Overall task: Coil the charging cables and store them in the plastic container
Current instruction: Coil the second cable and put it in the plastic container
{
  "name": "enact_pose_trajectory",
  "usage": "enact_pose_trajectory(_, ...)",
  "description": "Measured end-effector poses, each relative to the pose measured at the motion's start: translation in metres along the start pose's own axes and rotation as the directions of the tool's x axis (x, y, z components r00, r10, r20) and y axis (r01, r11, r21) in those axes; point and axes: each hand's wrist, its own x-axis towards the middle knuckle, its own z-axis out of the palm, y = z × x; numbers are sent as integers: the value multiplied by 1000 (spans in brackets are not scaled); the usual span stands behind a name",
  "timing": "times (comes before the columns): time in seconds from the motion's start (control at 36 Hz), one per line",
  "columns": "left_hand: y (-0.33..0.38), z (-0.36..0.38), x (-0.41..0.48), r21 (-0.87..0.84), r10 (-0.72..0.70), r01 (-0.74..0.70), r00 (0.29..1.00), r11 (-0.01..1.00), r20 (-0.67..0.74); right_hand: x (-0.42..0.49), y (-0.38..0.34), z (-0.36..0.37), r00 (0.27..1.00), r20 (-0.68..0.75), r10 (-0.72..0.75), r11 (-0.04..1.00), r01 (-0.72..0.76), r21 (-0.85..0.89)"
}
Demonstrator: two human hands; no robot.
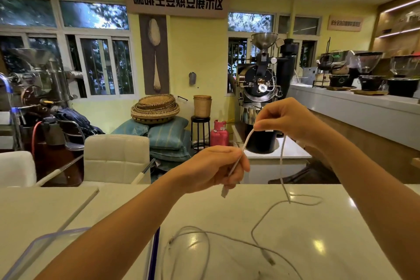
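Note:
I hold a white charging cable [281, 161] up above the pale countertop [318, 223]. My left hand [213, 168] is closed around the cable close to its plug end, and the plug hangs just below my fist. My right hand [288, 120], higher and to the right, pinches the same cable a short way along. From there the cable drops to the counter and loops loosely. A second white cable [204, 241] lies in loose curves near the front edge. The clear plastic container [27, 254] with a blue rim sits at the lower left, partly hidden by my left forearm.
A thin white board [45, 202] lies on the counter's left part. Two cream chairs [116, 157] stand behind the counter. Beyond are cushions, woven baskets, a pink gas cylinder [219, 134], a black coffee roaster [261, 88] and a long bar with grinders at right.

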Motion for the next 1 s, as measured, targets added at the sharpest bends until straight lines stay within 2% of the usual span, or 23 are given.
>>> enact_pose_trajectory(0.14,12,7,0,-133,110,-103,993,986,47,-1,9,8,1000,7,26,952,-26,305)
enact_pose_trajectory(0.19,16,9,5,-178,160,-151,987,972,33,-3,15,18,996,-20,86,853,-64,518)
enact_pose_trajectory(0.28,23,12,14,-208,204,-196,979,958,15,-3,20,41,977,-31,211,636,-113,763)
enact_pose_trajectory(0.39,28,14,27,-219,247,-249,968,943,-39,-8,21,76,950,37,310,529,-205,824)
enact_pose_trajectory(0.44,28,13,32,-217,262,-273,962,937,-77,-12,19,91,919,131,372,429,-295,853)
enact_pose_trajectory(0.5,27,10,36,-174,267,-287,955,942,-129,-18,14,101,896,221,385,373,-370,851)
enact_pose_trajectory(0.58,24,4,39,-68,265,-287,937,956,-230,-24,9,107,885,291,363,423,-435,795)
enact_pose_trajectory(0.75,18,-7,39,13,274,-293,876,956,-397,-33,4,99,893,291,342,725,-448,523)
enact_pose_trajectory(0.86,17,-7,40,109,331,-317,826,942,-456,-35,3,91,894,286,346,813,-437,384)
enact_pose_trajectory(1.0,19,-10,37,355,433,-278,747,893,-505,-37,-2,79,910,277,308,887,-380,262)
